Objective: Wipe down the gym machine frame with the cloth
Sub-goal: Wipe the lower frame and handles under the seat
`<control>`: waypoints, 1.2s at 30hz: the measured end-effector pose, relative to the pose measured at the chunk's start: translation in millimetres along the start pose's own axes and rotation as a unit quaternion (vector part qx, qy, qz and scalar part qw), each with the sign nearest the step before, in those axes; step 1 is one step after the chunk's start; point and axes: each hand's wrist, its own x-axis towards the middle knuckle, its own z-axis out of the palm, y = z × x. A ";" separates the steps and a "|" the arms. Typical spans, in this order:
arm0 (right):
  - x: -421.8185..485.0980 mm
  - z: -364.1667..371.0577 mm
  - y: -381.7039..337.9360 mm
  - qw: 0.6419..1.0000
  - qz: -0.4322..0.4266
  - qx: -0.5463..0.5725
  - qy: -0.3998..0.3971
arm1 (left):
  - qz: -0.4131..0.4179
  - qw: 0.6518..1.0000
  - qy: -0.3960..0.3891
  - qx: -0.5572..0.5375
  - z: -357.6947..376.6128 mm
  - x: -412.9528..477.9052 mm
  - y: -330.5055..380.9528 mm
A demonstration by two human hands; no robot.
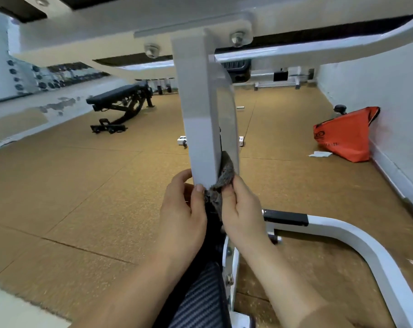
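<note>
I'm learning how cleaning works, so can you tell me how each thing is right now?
cloth: crumpled, pressed against the frame post's right edge.
frame post: upright, bolted at its top.
left hand: grips the post's lower end.
right hand: pinches the cloth.
bench: standing free, nobody on it.
orange bag: slumped against the wall.

My feed is bright and evenly lit: soft indoor light, with only faint shadows on the tan floor (82, 185). I see a pale sheen down the upright post (198, 129), and the curved tube (343, 47) above it glares white. The overhead beam (129, 17) is smeared with blur. Wide-angle distortion bows the wall (378, 91) at the right edge. The far dumbbell rack (47, 76) looks soft.
</note>
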 end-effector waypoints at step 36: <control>38.0 0.9 -44.3 0.999 -0.045 -0.006 -0.027 | -0.086 0.990 0.033 -0.105 0.3 -11.1 -3.7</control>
